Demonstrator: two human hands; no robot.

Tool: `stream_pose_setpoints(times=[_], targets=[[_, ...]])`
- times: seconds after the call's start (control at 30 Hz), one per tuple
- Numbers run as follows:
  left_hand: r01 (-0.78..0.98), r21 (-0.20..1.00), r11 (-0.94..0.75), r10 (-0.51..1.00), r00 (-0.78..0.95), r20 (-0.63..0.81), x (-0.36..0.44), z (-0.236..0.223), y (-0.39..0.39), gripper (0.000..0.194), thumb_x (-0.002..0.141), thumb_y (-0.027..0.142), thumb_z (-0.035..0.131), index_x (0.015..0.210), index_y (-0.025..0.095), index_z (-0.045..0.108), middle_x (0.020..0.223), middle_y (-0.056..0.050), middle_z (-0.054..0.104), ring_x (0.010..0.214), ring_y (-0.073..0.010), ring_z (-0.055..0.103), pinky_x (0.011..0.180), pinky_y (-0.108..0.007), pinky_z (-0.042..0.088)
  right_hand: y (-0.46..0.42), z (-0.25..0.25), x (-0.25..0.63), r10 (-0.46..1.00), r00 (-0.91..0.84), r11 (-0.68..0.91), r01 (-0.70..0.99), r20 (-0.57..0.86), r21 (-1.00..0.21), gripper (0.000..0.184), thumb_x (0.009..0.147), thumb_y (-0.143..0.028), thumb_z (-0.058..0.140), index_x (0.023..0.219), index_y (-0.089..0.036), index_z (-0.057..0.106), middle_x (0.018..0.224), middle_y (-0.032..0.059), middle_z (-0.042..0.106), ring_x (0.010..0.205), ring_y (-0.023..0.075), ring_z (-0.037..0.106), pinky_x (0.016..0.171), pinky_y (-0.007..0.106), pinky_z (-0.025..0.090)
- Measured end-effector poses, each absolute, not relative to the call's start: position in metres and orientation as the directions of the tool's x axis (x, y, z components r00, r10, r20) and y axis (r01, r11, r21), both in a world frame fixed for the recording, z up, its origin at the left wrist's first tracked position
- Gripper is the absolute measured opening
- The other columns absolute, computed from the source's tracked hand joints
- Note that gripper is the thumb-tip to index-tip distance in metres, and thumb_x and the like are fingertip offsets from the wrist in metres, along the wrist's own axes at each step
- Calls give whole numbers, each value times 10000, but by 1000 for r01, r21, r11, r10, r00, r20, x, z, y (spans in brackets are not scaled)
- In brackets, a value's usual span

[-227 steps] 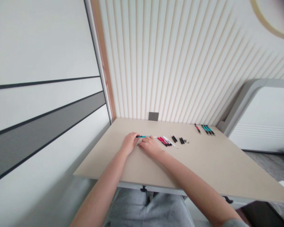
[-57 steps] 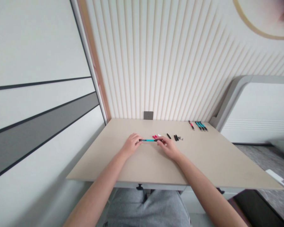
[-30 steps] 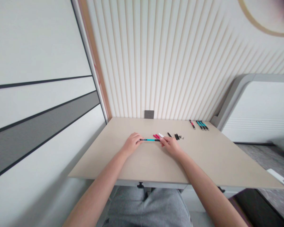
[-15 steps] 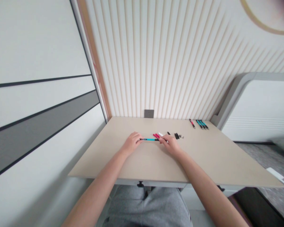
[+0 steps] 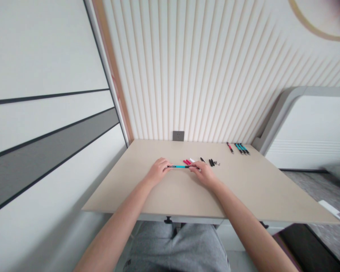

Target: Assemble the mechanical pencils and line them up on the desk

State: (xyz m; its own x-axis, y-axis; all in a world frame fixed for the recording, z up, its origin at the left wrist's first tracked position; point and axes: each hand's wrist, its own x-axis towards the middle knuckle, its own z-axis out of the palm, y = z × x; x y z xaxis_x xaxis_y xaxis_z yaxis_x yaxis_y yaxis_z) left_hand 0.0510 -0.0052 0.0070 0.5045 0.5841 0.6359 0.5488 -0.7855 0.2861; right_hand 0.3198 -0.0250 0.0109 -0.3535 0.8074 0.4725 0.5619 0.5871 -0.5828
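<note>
A blue and black pen (image 5: 180,167) lies level between my hands, just above or on the desk. My left hand (image 5: 158,169) pinches its left, black end. At the other end, the fingers of my right hand (image 5: 203,172) close round the black grip, hiding part of it. Just beyond my right hand are red pen barrels (image 5: 186,162) and a white piece (image 5: 192,160), partly covered by the fingers. A thin black piece (image 5: 202,159), black grips (image 5: 211,163) and small grey tips (image 5: 217,163) lie to the right of them.
At the desk's back right corner lie a red and black pen (image 5: 230,148) and several blue and black pens (image 5: 242,149) in a row. The beige desk (image 5: 181,196) meets a ribbed wall with a dark socket (image 5: 178,136). A white panel (image 5: 107,162) stands along the left.
The fingers of my right hand have shifted very slightly left along the pen's grip. My left hand keeps its place, and the loose parts lie as before.
</note>
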Motion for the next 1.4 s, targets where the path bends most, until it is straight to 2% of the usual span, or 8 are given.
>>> stream_pose_setpoints(times=[0.13,0.37,0.53,0.73,0.83,1.0,1.13,1.4], targets=[[552,241,-798,561,535,631,52,9,-6,61,886,215,600,919,182,640,866,-50,642,830,-188,562,783,-338,454,-27,11,320,853,-394,521,590,343,-617,550,976,-461,333,582,-221,633,526,26,595,526,153,549,621,295,444],[552,275,-787,580,512,634,51,9,-6,60,893,214,589,903,171,628,864,-52,637,833,-189,553,774,-331,456,-22,7,320,797,-367,604,516,480,-608,292,886,-434,557,1041,-214,670,975,74,696,823,193,615,738,317,464],[564,276,-778,596,524,609,51,10,-7,80,900,240,580,912,179,631,866,-54,638,836,-195,558,787,-349,457,-25,12,320,791,-383,606,595,477,-528,263,930,-382,491,944,-209,689,792,61,689,736,194,602,741,332,438],[563,254,-787,580,534,615,50,9,-6,76,901,235,578,912,183,632,864,-53,637,831,-193,564,779,-342,458,-23,13,321,778,-454,626,625,434,-466,436,981,-410,347,762,-227,676,684,48,662,695,188,592,773,329,410],[566,268,-779,588,513,625,49,7,-5,70,895,230,584,907,180,632,857,-52,633,833,-192,563,771,-337,460,-13,10,333,824,-260,512,723,504,-464,413,988,-380,303,977,-221,684,895,85,693,869,217,596,812,340,398],[562,301,-770,602,486,633,50,7,-5,60,888,218,592,909,179,633,857,-51,637,836,-191,563,763,-328,461,-1,1,375,835,190,32,921,517,-389,312,909,-273,431,1067,-184,685,1099,142,627,1066,284,506,888,405,327],[560,308,-769,604,480,636,49,8,-6,62,893,212,583,916,181,631,862,-53,640,843,-194,563,767,-330,464,2,-7,392,886,231,-104,944,403,-312,294,875,-253,484,1032,-180,721,1114,169,609,1062,318,500,858,433,316],[557,323,-765,612,475,632,49,8,-5,71,899,220,572,917,184,630,867,-52,640,836,-192,566,767,-338,470,4,-11,393,892,219,-97,947,396,-307,283,887,-264,474,922,-210,749,1078,164,631,1046,319,504,856,461,311]])
